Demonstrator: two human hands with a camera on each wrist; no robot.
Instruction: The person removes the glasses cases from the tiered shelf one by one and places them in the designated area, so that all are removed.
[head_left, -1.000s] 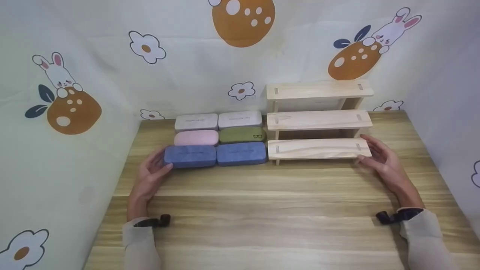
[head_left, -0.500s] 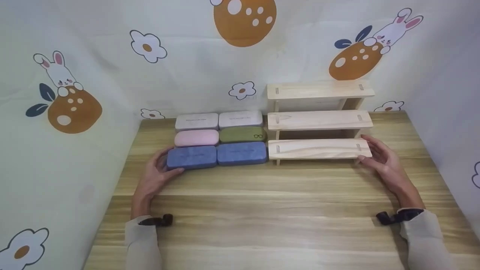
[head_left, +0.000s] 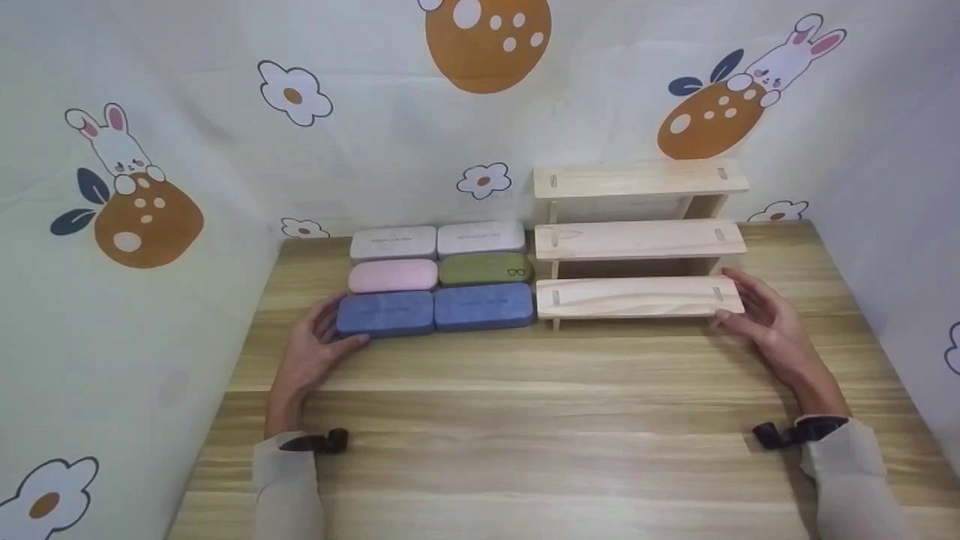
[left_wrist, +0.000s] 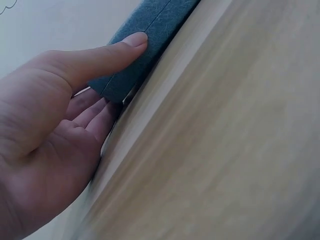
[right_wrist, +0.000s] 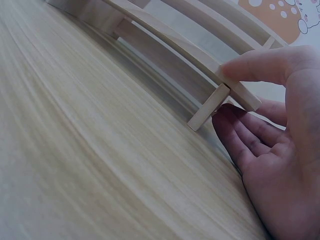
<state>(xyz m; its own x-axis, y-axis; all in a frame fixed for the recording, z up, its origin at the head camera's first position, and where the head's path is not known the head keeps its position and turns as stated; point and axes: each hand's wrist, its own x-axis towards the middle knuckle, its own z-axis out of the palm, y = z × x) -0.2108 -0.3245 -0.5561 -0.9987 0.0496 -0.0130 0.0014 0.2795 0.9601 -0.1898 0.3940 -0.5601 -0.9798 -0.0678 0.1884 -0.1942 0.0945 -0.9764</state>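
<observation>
Six-pack rows aside, several glasses cases lie flat in pairs on the table. My left hand [head_left: 311, 352] grips the left end of the front-left blue glasses case [head_left: 386, 313]; in the left wrist view its thumb [left_wrist: 112, 57] lies along the case's front side, the other fingers behind its end. Touching that case is a second blue case [head_left: 484, 306]. Behind them lie a pink case [head_left: 394, 276] and a green case [head_left: 480, 269] with a glasses print. My right hand [head_left: 776, 330] holds the right end of the lowest step of a three-step wooden rack [head_left: 637, 298].
Two pale grey cases [head_left: 394, 243] form the back row against the patterned backdrop [head_left: 375, 142]. The rack stands immediately right of the cases. Bare wood-grain table [head_left: 525, 420] extends in front, with fabric walls on both sides.
My left hand has shifted slightly right, its thumb now farther along the case's front. The left end of that blue case has moved a little right. My right hand and the rack stay put.
</observation>
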